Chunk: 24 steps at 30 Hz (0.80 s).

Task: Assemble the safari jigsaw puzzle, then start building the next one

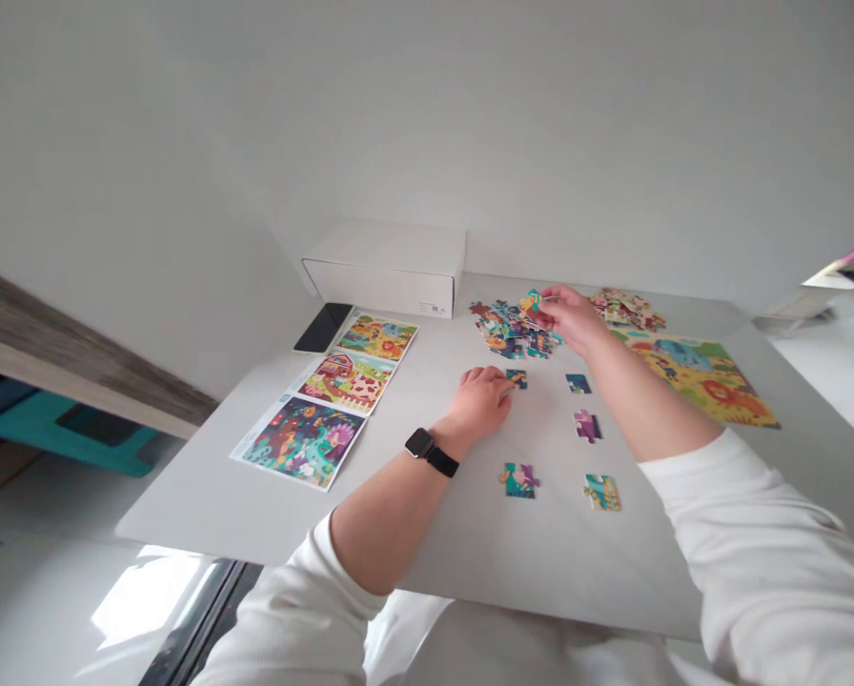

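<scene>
My right hand [571,316] pinches a yellow and teal puzzle piece [531,303] above a heap of mixed puzzle pieces [509,332]. Lower and to the left, my left hand [480,405] rests on the table, its fingers curled together. Its fingertips are at the left edge of a dark blue puzzle piece [518,378] and seem to grip it. Nearby lie separate pieces: a blue one [578,384], a purple one [586,426], a teal and purple one [519,480] and a teal and yellow one [602,493].
Three picture sheets [302,443] lie at the left, beside a dark phone [322,327]. A white box [380,286] stands at the back. Right of my right arm are an assembled animal puzzle [720,376] and another heap of pieces [631,310]. The white table [456,543] ends near my body.
</scene>
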Tool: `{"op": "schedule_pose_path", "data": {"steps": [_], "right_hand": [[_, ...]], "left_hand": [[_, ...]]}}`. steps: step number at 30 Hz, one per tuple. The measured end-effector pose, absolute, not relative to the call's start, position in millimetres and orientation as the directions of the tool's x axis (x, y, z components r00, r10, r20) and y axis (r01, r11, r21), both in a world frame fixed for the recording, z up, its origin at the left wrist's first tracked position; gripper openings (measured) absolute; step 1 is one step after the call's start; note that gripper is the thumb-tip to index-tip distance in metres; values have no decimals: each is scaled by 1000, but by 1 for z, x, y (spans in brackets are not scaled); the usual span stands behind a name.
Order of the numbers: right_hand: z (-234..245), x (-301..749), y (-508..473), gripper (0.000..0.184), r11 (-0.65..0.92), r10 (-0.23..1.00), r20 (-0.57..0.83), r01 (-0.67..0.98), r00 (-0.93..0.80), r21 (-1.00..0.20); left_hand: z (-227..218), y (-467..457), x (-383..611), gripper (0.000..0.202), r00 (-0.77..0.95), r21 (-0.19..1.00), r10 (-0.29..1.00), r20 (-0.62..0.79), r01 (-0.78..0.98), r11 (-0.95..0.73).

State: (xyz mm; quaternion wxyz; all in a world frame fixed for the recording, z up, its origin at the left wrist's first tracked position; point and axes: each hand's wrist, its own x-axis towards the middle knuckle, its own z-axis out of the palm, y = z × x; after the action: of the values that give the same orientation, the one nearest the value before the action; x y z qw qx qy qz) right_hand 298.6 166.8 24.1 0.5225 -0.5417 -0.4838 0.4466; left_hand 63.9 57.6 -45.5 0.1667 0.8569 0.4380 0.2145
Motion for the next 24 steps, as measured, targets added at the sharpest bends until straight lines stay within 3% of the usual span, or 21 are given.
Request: {"op": "schedule_pose_path", "data": {"steps": [8,14,18,24], "right_hand": [[32,340,46,47,-40,988,-54,-101,145,-994],[18,338,-9,50,28,980,4,-118,199,-993],[13,331,-24,50,10,983,-7,-92,183,-996],[7,318,-31,51,-38,991,-41,-22,128,-999]], "left_hand": [[-45,61,63,34,534,460,806,255,666,-587],[-31,57,63,32,507,498,786,354,609,-617],[-10,44,66,27,448,643,776,444,443,-624],[-6,16,70,31,422,882,862,281,241,-406]]}}
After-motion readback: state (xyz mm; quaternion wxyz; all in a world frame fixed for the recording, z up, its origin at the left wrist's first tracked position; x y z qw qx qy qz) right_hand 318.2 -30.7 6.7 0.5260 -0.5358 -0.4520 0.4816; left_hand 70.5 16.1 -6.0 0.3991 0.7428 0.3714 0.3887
